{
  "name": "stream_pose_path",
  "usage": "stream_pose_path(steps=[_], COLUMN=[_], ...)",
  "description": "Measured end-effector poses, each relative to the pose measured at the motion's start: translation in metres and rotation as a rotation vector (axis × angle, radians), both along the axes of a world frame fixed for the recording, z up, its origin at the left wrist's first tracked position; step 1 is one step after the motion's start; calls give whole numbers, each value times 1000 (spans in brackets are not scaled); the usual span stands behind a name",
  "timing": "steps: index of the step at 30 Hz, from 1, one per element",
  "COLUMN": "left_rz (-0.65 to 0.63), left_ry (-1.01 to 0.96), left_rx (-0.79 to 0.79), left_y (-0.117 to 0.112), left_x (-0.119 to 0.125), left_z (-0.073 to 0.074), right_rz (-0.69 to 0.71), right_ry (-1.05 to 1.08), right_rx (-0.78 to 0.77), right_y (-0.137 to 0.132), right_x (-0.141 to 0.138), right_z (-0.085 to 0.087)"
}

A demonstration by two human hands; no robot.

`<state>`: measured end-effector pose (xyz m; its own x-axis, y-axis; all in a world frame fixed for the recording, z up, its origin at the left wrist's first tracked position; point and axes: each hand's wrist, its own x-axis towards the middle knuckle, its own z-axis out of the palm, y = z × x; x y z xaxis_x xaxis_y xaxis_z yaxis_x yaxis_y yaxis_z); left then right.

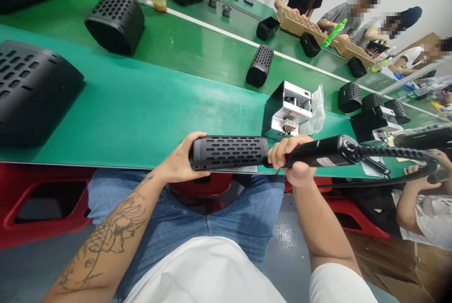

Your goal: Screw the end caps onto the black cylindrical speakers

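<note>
The left hand (181,161) is gripping the black perforated cylindrical plastic housing (229,152) at its left end, fingers clamped around the end and thumb lying over the top edge; the housing is being held in the air just in front of the near edge of the green conveyor belt (141,105), above the person's lap; its long axis is running left to right, parallel to that edge. The right hand (291,154) is closing around the black straight-bodied electric screwdriver (325,151), fingers curled over the front of the body and thumb pressing from below; the tool is lying on the same line as the housing, its working end meeting the housing's right end, though the tip itself is hidden behind the fingers. The black coiled cable (388,152) is trailing off to the right from the tool's rear. The white-and-black metal screw feeder box (287,114) is standing on the belt just beyond the right hand, which is the nearer hand to it; a second black perforated housing (259,65) is lying well apart, farther up the belt.
</note>
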<state>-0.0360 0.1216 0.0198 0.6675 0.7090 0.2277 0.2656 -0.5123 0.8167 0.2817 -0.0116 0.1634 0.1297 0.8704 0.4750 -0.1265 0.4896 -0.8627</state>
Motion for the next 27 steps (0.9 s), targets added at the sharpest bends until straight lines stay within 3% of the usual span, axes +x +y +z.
stream_pose_path(steps=[4, 9, 12, 15, 19, 24, 27], left_rz=[-10, -3, 5, -4, -3, 20, 9], left_ry=[-48, -105, -118, -113, -100, -55, -53], left_rx=[57, 131, 150, 157, 130, 70, 52], left_y=[-1, -1, 0, 0, 1, 0, -1], left_x=[0, 2, 2, 2, 2, 4, 4], left_z=[-4, -7, -8, -8, -9, -6, -4], right_rz=[-85, -558, -743, -771, -735, -670, -506], right_ry=[15, -17, -96, -120, -123, -52, -3], right_rx=[-18, 186, 257, 180, 105, 126, 182], right_y=[-1, 38, 75, 94, 83, 47, 27], right_x=[4, 64, 105, 123, 115, 71, 30], right_z=[8, 23, 14, -3, -9, 17, 29])
